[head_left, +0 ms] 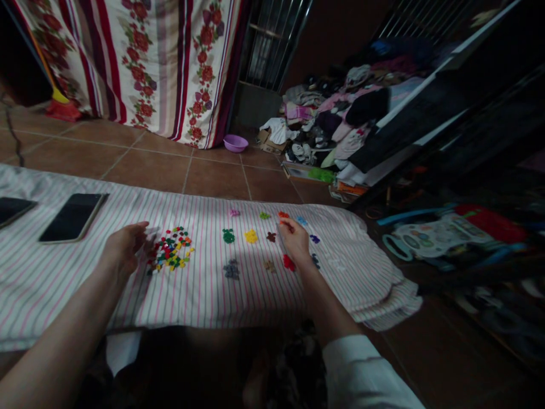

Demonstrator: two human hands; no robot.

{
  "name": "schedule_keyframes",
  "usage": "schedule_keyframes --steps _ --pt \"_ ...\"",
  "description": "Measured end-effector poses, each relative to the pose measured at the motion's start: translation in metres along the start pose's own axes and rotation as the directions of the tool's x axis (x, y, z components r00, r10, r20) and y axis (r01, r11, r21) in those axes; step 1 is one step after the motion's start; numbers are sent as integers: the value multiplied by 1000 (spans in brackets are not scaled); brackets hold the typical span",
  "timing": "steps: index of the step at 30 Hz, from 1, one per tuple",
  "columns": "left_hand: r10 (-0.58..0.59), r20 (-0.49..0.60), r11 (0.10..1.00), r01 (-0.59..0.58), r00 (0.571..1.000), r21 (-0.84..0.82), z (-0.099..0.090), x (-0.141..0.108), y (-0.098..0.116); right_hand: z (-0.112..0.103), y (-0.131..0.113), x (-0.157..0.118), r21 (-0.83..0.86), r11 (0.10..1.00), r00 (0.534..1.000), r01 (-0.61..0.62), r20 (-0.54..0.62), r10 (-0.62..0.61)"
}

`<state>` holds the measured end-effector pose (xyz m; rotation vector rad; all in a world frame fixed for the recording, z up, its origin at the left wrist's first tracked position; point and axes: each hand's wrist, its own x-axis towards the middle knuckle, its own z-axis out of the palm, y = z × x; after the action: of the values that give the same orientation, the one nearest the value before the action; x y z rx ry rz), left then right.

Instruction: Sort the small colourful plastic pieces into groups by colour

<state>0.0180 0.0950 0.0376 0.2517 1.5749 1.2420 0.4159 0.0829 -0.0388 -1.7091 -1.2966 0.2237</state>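
Observation:
My left hand (124,245) is just left of a mixed heap of small coloured pieces (172,250), its fingers apart. My right hand (293,237) has its fingertips pinched beside the orange pile (283,215); whatever is between them is too small to name. Around it lie small single-colour piles: green (229,236), yellow (251,236), brown (271,237), red (289,262), grey (231,269), tan (269,265), pink (234,212), lime (264,215), light blue (302,220) and purple (314,238).
A striped cloth (191,301) covers the table. Two dark phones, one nearer (74,217) and one at the left edge (15,210), lie on it. Beyond are a purple basin (235,143), a floral curtain (162,68) and heaped clothes (327,113).

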Motion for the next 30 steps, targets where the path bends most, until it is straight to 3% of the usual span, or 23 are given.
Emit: schedule_keyframes --steps 6,12,18,30 --pt "-4 -3 1000 4 1000 14 1 0 0 -28 32 42 -227 961 988 -156 -31 153" --pt "8 -8 1000 -8 1000 21 0 1 -1 -27 53 65 -290 936 977 -199 20 214" --pt "11 -24 999 -10 1000 33 0 5 -1 -14 57 72 -213 967 984 -143 78 162" --pt "16 -15 1000 -16 1000 -21 -8 7 1 -12 53 62 -40 963 963 -266 34 267"
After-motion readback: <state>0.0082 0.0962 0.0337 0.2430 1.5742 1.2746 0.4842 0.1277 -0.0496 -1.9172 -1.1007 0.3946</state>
